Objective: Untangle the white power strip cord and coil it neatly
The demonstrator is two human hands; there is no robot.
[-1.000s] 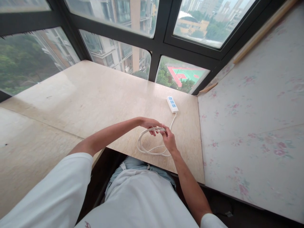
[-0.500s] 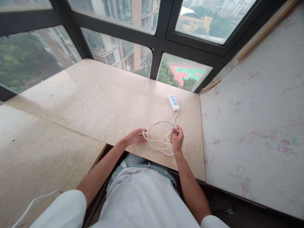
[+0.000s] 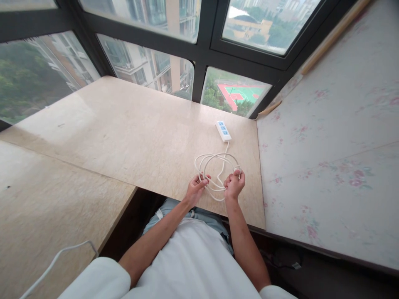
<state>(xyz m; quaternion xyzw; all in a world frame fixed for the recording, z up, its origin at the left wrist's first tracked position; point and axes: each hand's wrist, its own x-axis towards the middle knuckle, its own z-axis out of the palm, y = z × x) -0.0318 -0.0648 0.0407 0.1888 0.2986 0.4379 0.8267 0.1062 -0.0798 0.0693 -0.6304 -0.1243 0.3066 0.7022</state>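
Note:
A white power strip [image 3: 223, 131] with blue socket faces lies on the stone ledge, towards the window. Its white cord [image 3: 220, 154] runs back to me in several loose loops. My right hand [image 3: 234, 185] is closed around the plug [image 3: 237, 169] at the cord's end, holding it above the ledge. On the left side of the loops, my left hand [image 3: 197, 187] has its fingers curled round a strand of the cord, thumb against it. The lower loops lie near the ledge's front edge, between both hands.
The beige stone ledge [image 3: 134, 133] meets dark-framed windows [image 3: 199, 58] at the back. A flower-patterned wall [image 3: 327, 166] bounds it on the right. Another white cable [image 3: 59, 253] crosses the left slab [image 3: 56, 207], and a dark gap opens beside my left arm.
My left hand has moved right and closed on the cord loops, from fingers stretched beside them. My right hand has shifted slightly right with the plug, turning it. The view has drifted a little.

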